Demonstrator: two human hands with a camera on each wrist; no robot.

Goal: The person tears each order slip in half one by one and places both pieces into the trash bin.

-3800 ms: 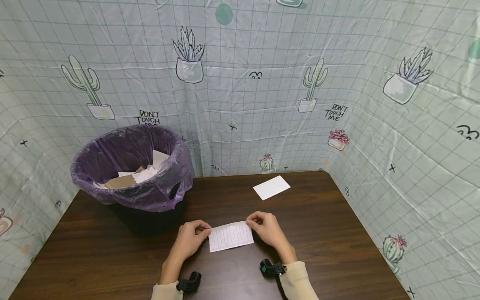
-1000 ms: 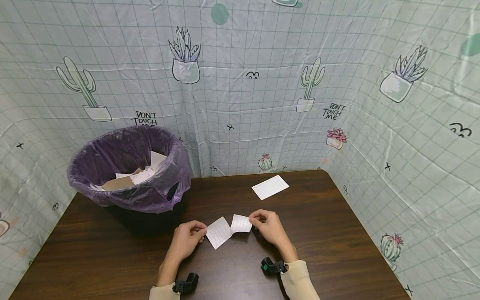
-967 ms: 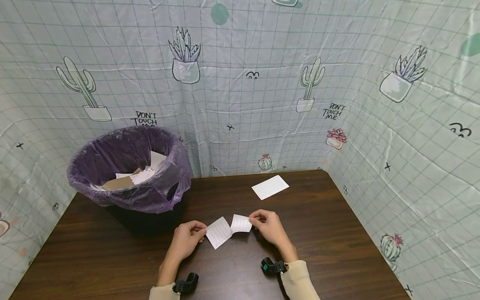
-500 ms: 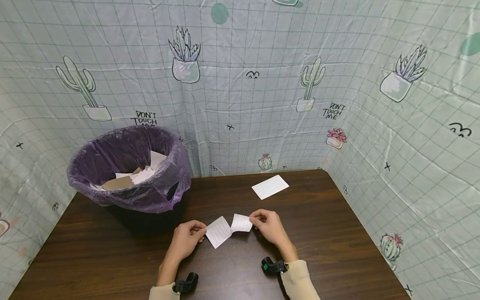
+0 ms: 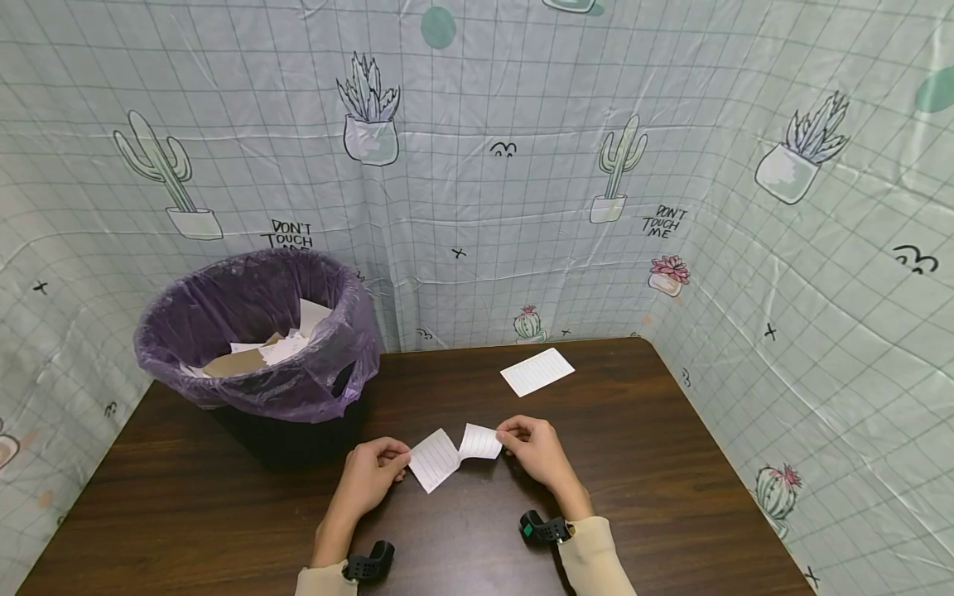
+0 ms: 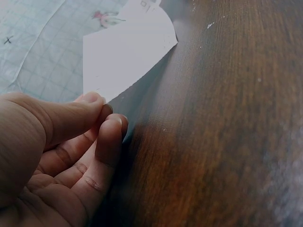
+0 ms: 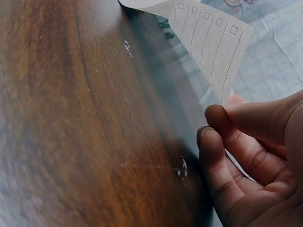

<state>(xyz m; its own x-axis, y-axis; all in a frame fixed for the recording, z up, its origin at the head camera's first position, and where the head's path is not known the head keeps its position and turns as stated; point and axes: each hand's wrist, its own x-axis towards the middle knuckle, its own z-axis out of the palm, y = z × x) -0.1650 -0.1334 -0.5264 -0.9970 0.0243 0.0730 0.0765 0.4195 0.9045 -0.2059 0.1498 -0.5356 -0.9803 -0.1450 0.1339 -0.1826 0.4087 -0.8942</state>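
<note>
A white lined sheet of paper with small checkboxes spans the gap between the hands, just over the table. It is split from its far edge into a left and a right part, which still appear to meet near the bottom middle. My left hand pinches the left part by its edge between thumb and fingertips. On the other side, my right hand pinches the outer edge of the right part, which curls in the right wrist view. Behind them, a second lined sheet lies flat on the table.
A black bin with a purple liner stands at the left of the brown wooden table. Inside it are torn white paper and brown cardboard. A patterned cloth hangs behind and at both sides.
Almost four seconds ago the held sheet was whole and stretched between both hands; now it is torn from the far edge and its parts are angled. Over the last second almost nothing moved.
</note>
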